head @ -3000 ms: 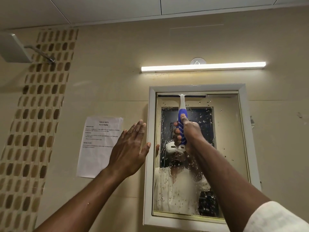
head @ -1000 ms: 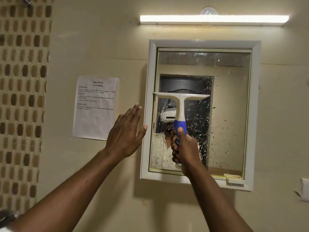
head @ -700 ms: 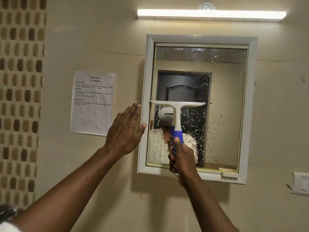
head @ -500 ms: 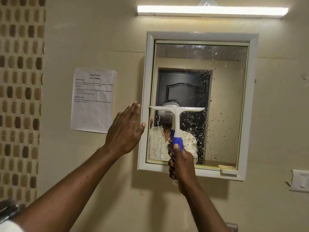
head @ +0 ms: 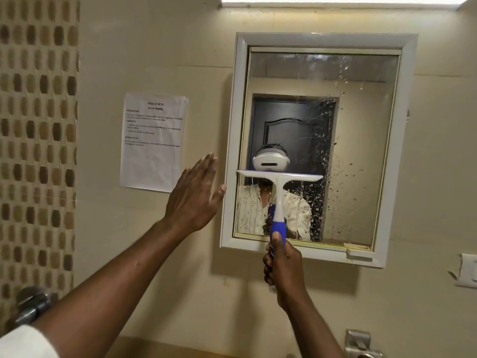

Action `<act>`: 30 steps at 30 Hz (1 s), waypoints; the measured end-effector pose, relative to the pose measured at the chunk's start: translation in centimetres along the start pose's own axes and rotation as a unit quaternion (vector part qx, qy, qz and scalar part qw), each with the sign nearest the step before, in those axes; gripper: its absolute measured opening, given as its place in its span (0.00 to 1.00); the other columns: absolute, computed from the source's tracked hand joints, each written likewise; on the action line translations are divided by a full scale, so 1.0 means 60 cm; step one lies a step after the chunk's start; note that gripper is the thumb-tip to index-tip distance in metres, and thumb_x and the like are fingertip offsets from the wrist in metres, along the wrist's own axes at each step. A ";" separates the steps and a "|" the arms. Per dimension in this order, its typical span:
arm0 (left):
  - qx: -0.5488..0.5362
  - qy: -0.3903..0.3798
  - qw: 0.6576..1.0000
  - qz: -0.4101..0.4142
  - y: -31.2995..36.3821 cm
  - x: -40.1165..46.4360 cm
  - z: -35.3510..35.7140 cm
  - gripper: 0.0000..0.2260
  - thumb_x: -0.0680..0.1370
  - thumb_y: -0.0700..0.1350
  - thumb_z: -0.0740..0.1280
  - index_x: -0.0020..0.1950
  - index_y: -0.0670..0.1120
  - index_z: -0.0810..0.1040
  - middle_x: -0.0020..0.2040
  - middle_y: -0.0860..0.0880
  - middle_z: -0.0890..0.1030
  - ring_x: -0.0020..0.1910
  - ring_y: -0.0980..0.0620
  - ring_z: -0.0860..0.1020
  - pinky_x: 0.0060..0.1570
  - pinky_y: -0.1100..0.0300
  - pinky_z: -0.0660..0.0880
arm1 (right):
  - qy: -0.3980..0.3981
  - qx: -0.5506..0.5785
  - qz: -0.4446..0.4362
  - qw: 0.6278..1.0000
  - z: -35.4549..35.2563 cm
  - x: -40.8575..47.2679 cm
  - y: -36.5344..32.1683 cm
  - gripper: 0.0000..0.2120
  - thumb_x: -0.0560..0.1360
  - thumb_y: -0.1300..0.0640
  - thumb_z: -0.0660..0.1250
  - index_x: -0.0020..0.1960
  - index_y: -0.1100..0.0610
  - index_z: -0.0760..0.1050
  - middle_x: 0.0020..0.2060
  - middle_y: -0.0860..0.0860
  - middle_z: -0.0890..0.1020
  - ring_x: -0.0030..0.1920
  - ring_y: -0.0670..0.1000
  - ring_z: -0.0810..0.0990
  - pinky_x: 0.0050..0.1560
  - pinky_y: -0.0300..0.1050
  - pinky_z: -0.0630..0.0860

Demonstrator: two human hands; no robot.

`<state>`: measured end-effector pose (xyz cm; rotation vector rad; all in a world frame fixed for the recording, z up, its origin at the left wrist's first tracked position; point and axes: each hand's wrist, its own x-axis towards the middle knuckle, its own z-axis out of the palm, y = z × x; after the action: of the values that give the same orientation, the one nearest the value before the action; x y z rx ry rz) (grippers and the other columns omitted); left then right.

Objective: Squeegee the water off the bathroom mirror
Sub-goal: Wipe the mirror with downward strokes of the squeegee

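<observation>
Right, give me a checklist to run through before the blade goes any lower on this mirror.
1. Grip: right hand closed round the squeegee handle. Ok.
2. Blade level: it runs roughly horizontal across the glass. Ok.
3. Blade against the left edge: its left tip reaches the frame. Ok.
4. Strip above the blade: looks free of drops. Ok.
5. Right part of the mirror: droplets beyond the blade's right tip. Not ok; needs another pass.
6. Left hand: open, fingers flat beside the frame, clear of the glass. Ok.
</observation>
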<state>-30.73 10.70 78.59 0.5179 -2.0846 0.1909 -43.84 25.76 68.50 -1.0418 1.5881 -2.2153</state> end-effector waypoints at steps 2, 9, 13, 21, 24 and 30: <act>-0.005 -0.005 1.000 -0.001 -0.001 -0.005 0.003 0.29 0.80 0.56 0.52 0.77 0.49 0.45 0.78 0.51 0.47 0.76 0.54 0.48 0.73 0.54 0.46 | 0.007 0.002 0.005 1.000 0.001 -0.007 0.008 0.18 0.77 0.43 0.59 0.39 0.57 0.69 0.22 0.47 0.69 0.21 0.45 0.64 0.21 0.37 0.62; -0.017 -0.015 1.000 -0.006 -0.003 -0.019 0.018 0.29 0.80 0.55 0.52 0.77 0.49 0.45 0.78 0.51 0.47 0.76 0.54 0.48 0.74 0.54 0.46 | 0.014 -0.013 0.016 1.000 -0.005 -0.031 0.034 0.17 0.78 0.45 0.58 0.39 0.58 0.69 0.23 0.48 0.69 0.22 0.45 0.64 0.22 0.38 0.62; -0.020 -0.020 1.000 -0.012 -0.005 -0.026 0.028 0.28 0.81 0.55 0.52 0.77 0.50 0.45 0.78 0.51 0.46 0.76 0.55 0.47 0.74 0.55 0.45 | 0.020 -0.019 0.026 0.999 -0.011 -0.050 0.061 0.17 0.78 0.46 0.58 0.38 0.58 0.67 0.23 0.49 0.68 0.22 0.46 0.63 0.22 0.38 0.61; -0.027 -0.026 0.999 -0.009 0.000 -0.033 0.041 0.28 0.81 0.55 0.52 0.77 0.49 0.45 0.78 0.51 0.47 0.76 0.55 0.47 0.73 0.55 0.45 | 0.028 -0.033 0.048 0.998 -0.021 -0.068 0.093 0.18 0.78 0.45 0.59 0.38 0.58 0.69 0.24 0.49 0.69 0.22 0.47 0.64 0.23 0.38 0.62; -0.028 -0.024 0.999 -0.009 -0.002 -0.038 0.042 0.28 0.81 0.55 0.53 0.77 0.49 0.46 0.78 0.51 0.47 0.76 0.55 0.47 0.73 0.55 0.45 | 0.031 -0.032 0.050 0.998 -0.020 -0.070 0.100 0.18 0.78 0.45 0.59 0.38 0.58 0.69 0.23 0.49 0.69 0.22 0.47 0.64 0.23 0.38 0.62; -0.021 -0.027 0.999 -0.017 -0.017 -0.047 0.041 0.28 0.80 0.55 0.53 0.77 0.49 0.46 0.78 0.51 0.48 0.76 0.54 0.48 0.74 0.54 0.47 | 0.033 -0.027 0.060 0.997 -0.018 -0.094 0.133 0.18 0.78 0.45 0.58 0.38 0.58 0.70 0.23 0.48 0.70 0.22 0.46 0.65 0.23 0.39 0.64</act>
<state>-30.87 9.78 74.85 0.5382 -2.1258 0.1150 -42.19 26.55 58.87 -0.8707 1.7001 -2.1583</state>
